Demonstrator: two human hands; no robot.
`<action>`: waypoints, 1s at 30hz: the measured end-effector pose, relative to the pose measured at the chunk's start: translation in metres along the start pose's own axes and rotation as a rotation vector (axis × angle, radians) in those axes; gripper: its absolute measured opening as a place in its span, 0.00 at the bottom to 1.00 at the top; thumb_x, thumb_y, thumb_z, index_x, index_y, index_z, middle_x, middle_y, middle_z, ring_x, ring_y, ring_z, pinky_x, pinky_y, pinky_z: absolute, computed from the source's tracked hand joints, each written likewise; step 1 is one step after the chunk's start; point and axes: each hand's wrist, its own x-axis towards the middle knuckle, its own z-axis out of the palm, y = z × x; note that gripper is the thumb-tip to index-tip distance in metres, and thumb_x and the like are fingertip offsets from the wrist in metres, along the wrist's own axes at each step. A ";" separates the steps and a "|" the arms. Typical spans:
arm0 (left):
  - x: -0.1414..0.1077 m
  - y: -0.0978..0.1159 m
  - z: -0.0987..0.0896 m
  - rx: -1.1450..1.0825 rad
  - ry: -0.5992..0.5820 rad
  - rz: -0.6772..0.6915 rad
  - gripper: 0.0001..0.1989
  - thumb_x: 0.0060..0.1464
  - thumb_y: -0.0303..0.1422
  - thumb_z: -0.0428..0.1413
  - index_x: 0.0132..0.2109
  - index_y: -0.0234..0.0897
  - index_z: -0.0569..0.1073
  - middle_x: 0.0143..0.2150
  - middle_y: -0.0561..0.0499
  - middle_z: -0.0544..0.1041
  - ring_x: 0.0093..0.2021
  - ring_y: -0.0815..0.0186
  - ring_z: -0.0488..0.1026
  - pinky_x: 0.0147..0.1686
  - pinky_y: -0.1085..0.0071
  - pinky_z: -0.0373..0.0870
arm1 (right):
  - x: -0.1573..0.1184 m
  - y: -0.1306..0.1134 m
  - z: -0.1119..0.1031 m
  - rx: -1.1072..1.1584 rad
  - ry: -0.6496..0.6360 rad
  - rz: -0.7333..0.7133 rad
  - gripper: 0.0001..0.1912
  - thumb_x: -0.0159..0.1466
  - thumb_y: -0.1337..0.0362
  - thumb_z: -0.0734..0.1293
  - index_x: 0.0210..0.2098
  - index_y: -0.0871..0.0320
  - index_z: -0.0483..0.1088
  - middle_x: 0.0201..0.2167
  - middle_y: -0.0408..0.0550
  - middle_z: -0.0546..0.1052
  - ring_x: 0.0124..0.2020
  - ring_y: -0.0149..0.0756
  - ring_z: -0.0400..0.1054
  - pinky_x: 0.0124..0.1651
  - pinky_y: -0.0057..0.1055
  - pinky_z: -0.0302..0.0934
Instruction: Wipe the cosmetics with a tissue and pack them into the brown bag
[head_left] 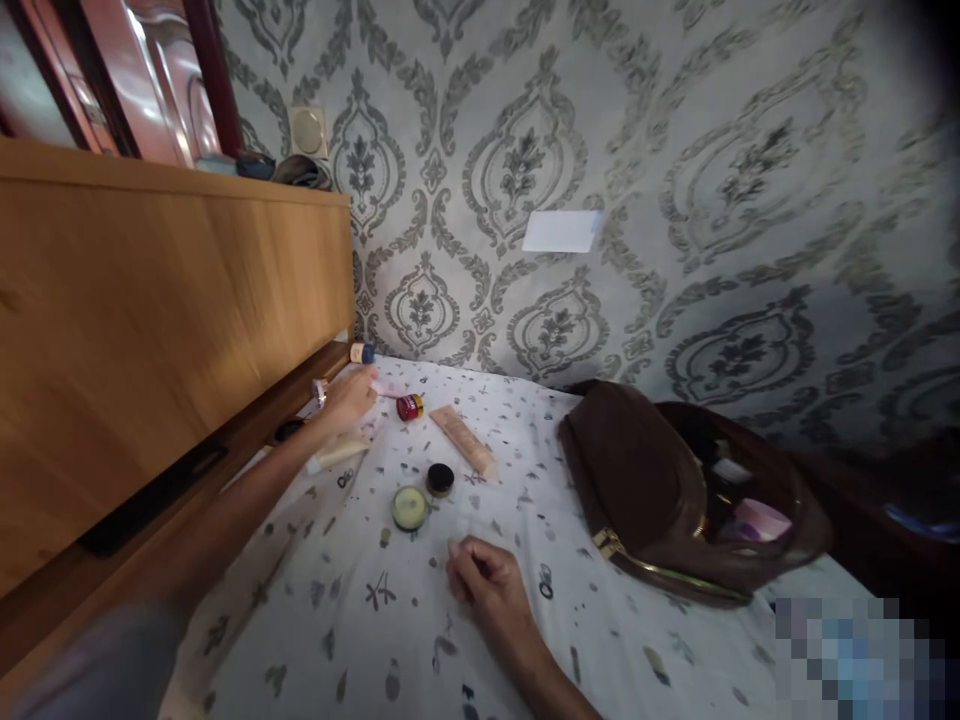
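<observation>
On the far left of the patterned sheet, my left hand (351,400) is closed on a small pale pink item (387,389), its kind too small to make out. A red jar with a gold lid (409,407) lies on its side just right of it. Under my left wrist rests a cream-coloured tube (341,452). My right hand (487,582) rests over the sheet with its fingers curled in and nothing visible in them. Ahead of it are an opened jar of pale yellow balm (410,508), a black lid (440,480) and a peach tube (465,441).
A brown leather bag (637,470) stands unzipped at the right, a pink item (759,521) inside. By the wooden panel (172,330) on the left lie a dark-blue-capped jar (362,353) and a dark round item (289,430). Patterned wallpaper (480,180) closes off the back.
</observation>
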 end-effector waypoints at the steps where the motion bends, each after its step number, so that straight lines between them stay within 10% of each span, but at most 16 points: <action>1: 0.023 -0.006 -0.001 0.038 -0.003 -0.022 0.17 0.60 0.27 0.49 0.55 0.39 0.70 0.53 0.43 0.77 0.53 0.55 0.74 0.50 0.63 0.68 | -0.001 -0.001 -0.001 -0.006 -0.012 -0.002 0.33 0.58 0.34 0.65 0.18 0.58 0.63 0.13 0.39 0.62 0.17 0.26 0.52 0.23 0.26 0.48; 6: 0.116 -0.026 0.009 0.197 -0.070 -0.064 0.21 0.58 0.23 0.48 0.58 0.31 0.68 0.58 0.33 0.73 0.55 0.46 0.72 0.50 0.55 0.68 | -0.004 0.000 -0.005 -0.007 -0.065 -0.016 0.31 0.62 0.37 0.63 0.19 0.58 0.62 0.16 0.39 0.62 0.18 0.26 0.53 0.24 0.26 0.50; 13: 0.177 -0.054 0.051 0.296 -0.242 0.070 0.29 0.52 0.22 0.54 0.62 0.35 0.66 0.65 0.36 0.67 0.63 0.44 0.63 0.57 0.52 0.63 | 0.000 0.020 -0.019 -0.076 -0.132 -0.028 0.28 0.68 0.42 0.59 0.21 0.57 0.63 0.21 0.42 0.64 0.20 0.27 0.57 0.24 0.25 0.52; 22: 0.187 -0.055 0.078 0.336 -0.217 0.010 0.24 0.58 0.34 0.55 0.59 0.29 0.68 0.64 0.25 0.64 0.63 0.35 0.60 0.54 0.46 0.62 | 0.001 0.028 -0.025 -0.186 -0.116 -0.133 0.27 0.68 0.45 0.59 0.19 0.55 0.65 0.19 0.44 0.66 0.22 0.32 0.58 0.27 0.28 0.56; 30: 0.174 -0.029 0.035 0.140 -0.118 -0.050 0.31 0.51 0.32 0.61 0.60 0.26 0.64 0.58 0.26 0.71 0.57 0.38 0.71 0.51 0.52 0.68 | 0.000 0.017 -0.019 -0.102 -0.074 -0.074 0.30 0.67 0.41 0.60 0.19 0.57 0.64 0.19 0.42 0.63 0.21 0.28 0.56 0.26 0.26 0.54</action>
